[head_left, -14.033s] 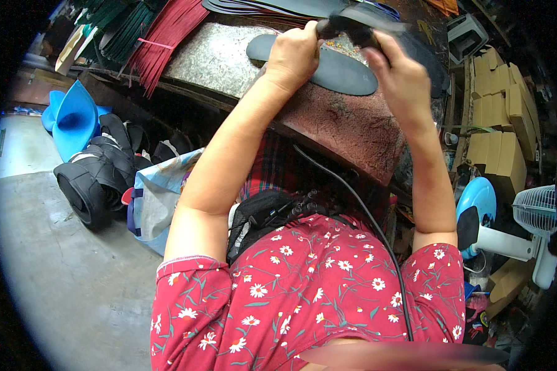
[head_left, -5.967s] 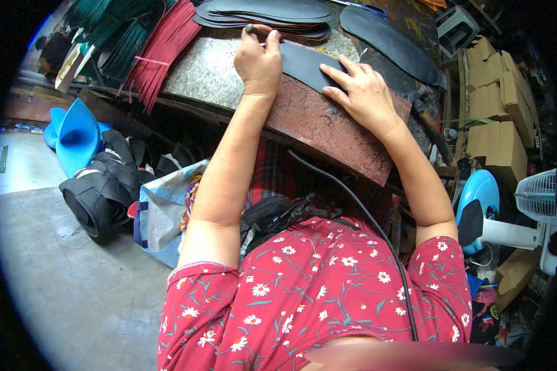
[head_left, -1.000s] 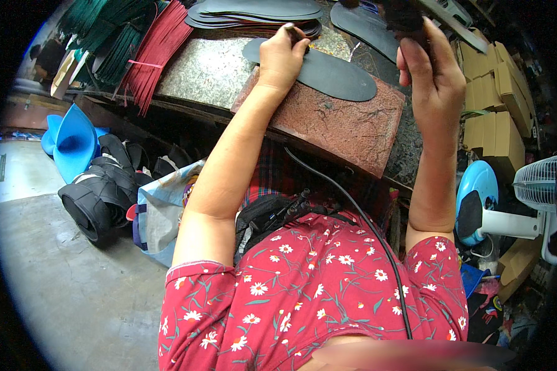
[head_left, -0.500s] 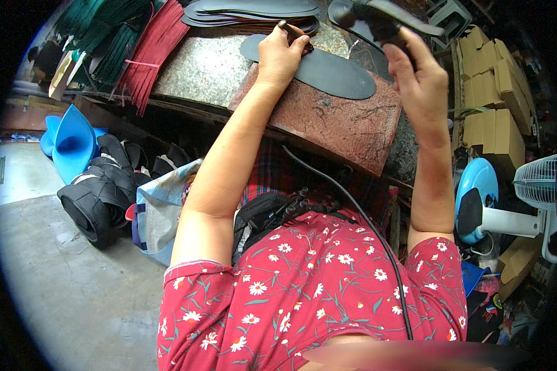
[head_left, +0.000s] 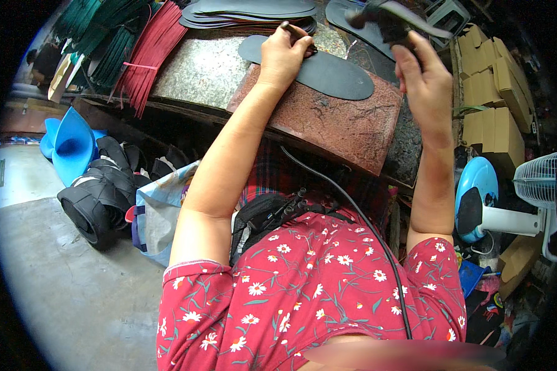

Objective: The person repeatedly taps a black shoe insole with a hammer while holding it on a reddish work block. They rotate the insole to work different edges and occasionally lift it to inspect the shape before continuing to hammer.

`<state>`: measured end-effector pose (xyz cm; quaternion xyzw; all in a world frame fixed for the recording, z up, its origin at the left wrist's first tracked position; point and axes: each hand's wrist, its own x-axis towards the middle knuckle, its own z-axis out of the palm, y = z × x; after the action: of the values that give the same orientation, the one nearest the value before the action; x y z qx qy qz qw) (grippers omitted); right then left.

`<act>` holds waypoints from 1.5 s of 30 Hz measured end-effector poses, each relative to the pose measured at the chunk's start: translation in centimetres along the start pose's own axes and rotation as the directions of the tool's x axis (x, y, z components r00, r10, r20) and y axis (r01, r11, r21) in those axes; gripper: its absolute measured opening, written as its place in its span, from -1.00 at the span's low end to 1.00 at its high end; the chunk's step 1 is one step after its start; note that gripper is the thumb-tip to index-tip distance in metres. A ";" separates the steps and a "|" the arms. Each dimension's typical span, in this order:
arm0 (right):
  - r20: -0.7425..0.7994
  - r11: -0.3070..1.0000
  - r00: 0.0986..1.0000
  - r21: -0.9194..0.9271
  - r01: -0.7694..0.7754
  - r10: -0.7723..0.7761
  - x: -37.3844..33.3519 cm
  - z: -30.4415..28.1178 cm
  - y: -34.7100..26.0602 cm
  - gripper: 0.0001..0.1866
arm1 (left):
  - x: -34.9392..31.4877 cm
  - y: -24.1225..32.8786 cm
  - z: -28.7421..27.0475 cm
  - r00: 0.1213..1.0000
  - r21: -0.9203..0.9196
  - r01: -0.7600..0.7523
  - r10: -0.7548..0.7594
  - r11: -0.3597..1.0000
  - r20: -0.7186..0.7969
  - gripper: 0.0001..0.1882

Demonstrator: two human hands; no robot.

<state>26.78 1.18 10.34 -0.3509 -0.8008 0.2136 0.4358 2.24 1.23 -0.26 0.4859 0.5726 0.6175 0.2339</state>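
Note:
A dark grey shoe-sole piece (head_left: 337,77) lies flat across a reddish stone block (head_left: 334,130) on the bench. My left hand (head_left: 281,59) rests over the sole's far edge, fingers closed around a dark punch-like rod (head_left: 285,26). The rod's top end sticks up above the fingers; its lower tip is mostly hidden by them. Up to the right, my right hand (head_left: 424,80) grips a dark claw hammer (head_left: 393,21), raised clear of the sole. The hammer's head is blurred, and its handle is largely hidden by the hand.
A stack of grey soles (head_left: 247,9) sits at the bench's back, beside bundles of red strips (head_left: 151,55) and green strips (head_left: 114,55). Another sole (head_left: 359,31) lies behind the hammer. Cardboard boxes (head_left: 495,130) and a fan (head_left: 535,182) stand right; black rolls (head_left: 93,207) lie left.
My right hand has shifted slightly right, and the hammer's head has turned a little. My left hand, the rod and the sole stay nearly where they were.

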 end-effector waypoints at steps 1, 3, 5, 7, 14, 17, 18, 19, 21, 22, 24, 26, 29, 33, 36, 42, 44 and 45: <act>-0.013 0.993 0.999 0.103 0.051 -0.050 0.0 -0.5 -0.9 -0.65 | -0.2 0.1 0.1 0.991 0.124 -0.129 0.132 0.984 -0.013 -0.84; -0.141 0.965 0.959 0.057 0.256 -0.246 0.1 -0.5 -2.1 -0.65 | -0.6 0.6 0.4 0.952 0.347 -0.294 0.304 0.891 0.026 -0.81; -0.119 0.952 0.945 -0.036 0.303 -0.305 0.0 0.5 -2.1 -0.68 | -0.8 1.2 0.6 0.935 0.494 -0.346 0.336 0.798 0.112 -0.79; 0.021 0.940 0.980 -0.280 0.196 -0.198 0.1 2.5 -0.7 -0.66 | -1.2 1.7 1.1 0.888 0.626 -0.441 0.411 0.643 0.204 -0.79; 0.187 0.884 0.958 -0.454 -0.111 0.216 -0.6 4.2 4.1 -0.53 | -0.3 1.2 -0.2 0.971 0.071 -0.177 0.186 0.982 -0.148 -0.91; 0.195 0.866 0.953 -0.487 -0.113 0.234 -0.8 4.4 3.8 -0.56 | 0.5 1.2 -2.2 0.921 -0.362 -0.192 0.040 0.912 -0.388 -0.94; 0.203 0.866 0.951 -0.488 -0.109 0.234 -0.9 4.4 3.6 -0.56 | 0.5 1.3 -3.0 0.916 -0.347 -0.193 0.041 0.918 -0.400 -0.94; 0.204 0.867 0.953 -0.488 -0.099 0.224 -0.8 4.5 3.5 -0.57 | 0.6 1.3 -3.7 0.910 -0.330 -0.191 0.040 0.925 -0.413 -0.94; 0.202 0.864 0.956 -0.495 -0.088 0.213 -0.8 4.5 3.4 -0.58 | 0.5 1.3 -4.4 0.941 -0.271 -0.139 0.042 0.952 -0.335 -0.93; 0.205 0.861 0.954 -0.501 -0.088 0.217 -0.7 4.5 3.4 -0.58 | 0.4 1.2 -4.6 0.956 -0.227 -0.107 0.038 0.968 -0.290 -0.92; 0.215 0.857 0.949 -0.507 -0.093 0.231 -0.7 4.4 3.6 -0.58 | 0.2 0.9 -4.6 0.980 -0.142 -0.032 0.003 0.989 -0.198 -0.87; 0.224 0.863 0.949 -0.498 -0.086 0.223 -0.6 4.3 3.8 -0.57 | 0.0 0.6 -4.2 0.986 0.033 0.034 -0.028 0.999 -0.165 -0.89; 0.233 0.873 0.943 -0.478 -0.103 0.238 -0.2 4.1 3.6 -0.58 | 0.0 0.2 -3.9 0.979 0.046 0.059 -0.049 0.997 -0.196 -0.89; 0.228 0.901 0.953 -0.424 -0.088 0.201 0.9 3.7 2.2 -0.58 | 0.0 0.0 -3.9 0.967 -0.061 0.074 -0.087 0.995 -0.240 -0.87; 0.153 0.965 0.985 -0.260 -0.034 0.076 2.1 3.2 0.9 -0.59 | 0.1 -0.3 -3.8 0.970 -0.076 0.025 -0.042 0.997 -0.241 -0.89; 0.055 0.986 0.985 0.027 0.162 -0.163 3.6 1.5 -1.9 -0.64 | 0.3 -0.3 -4.0 0.980 0.053 0.052 -0.040 0.997 -0.197 -0.86; -0.003 0.965 0.969 0.089 0.246 -0.247 3.7 1.7 -2.7 -0.66 | 0.1 0.1 -4.0 0.979 0.278 -0.099 0.144 0.955 -0.146 -0.82; -0.050 0.955 0.957 0.075 0.287 -0.284 3.6 2.1 -2.9 -0.66 | 0.0 0.3 -3.9 0.972 0.395 -0.143 0.203 0.907 -0.114 -0.80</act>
<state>22.56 1.89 13.14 -0.2175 -0.8250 0.1741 0.4917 -1.09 -0.72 0.57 0.5225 0.6533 0.5469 0.0338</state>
